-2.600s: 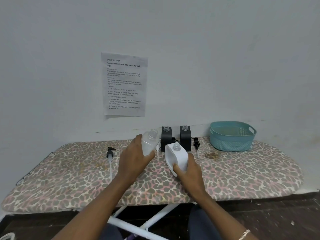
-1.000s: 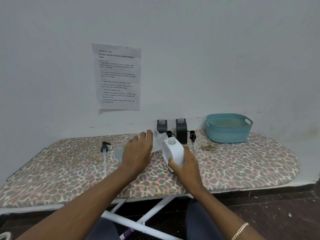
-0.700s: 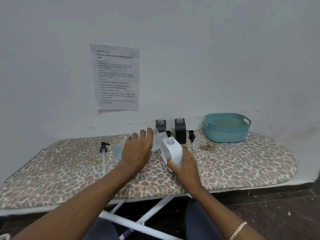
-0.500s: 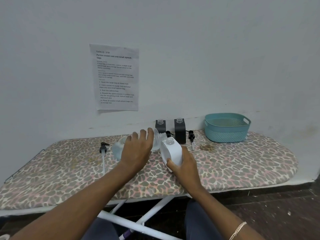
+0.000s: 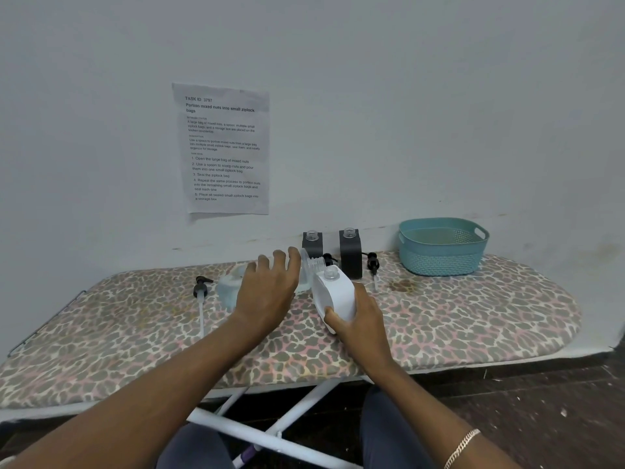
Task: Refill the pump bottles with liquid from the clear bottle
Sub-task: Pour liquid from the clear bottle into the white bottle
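We hold the clear plastic bottle point(image 5: 227, 292) in the left hand point(image 5: 267, 292). The fingers point(image 5: 279, 260) curl over its body and grip it from above. The bottle lies almost on its side above the leopard-print ironing board point(image 5: 473, 316), and its threaded neck points right, just beside the open mouth of the white rectangular pump bottle point(image 5: 333, 292). We cannot tell whether liquid is flowing.

The right hand point(image 5: 362, 319) wraps its fingers round the lower half of the white bottle and holds it tilted to the left.

Two dark grey rectangular pump bottles point(image 5: 350, 255) stand uncapped against the wall, behind the hands. One black pump head with a white tube point(image 5: 201, 292) lies on the board to the left, and another point(image 5: 372, 262) lies just right of the dark bottles. A teal perforated plastic basket point(image 5: 443, 252) sits at the far right.

A printed paper sheet point(image 5: 226, 148) on the wall reads "TASK ID 3797" and "Portion mixed nuts into small ziplock bags". Its first step reads "Open the large bag of mixed nuts".
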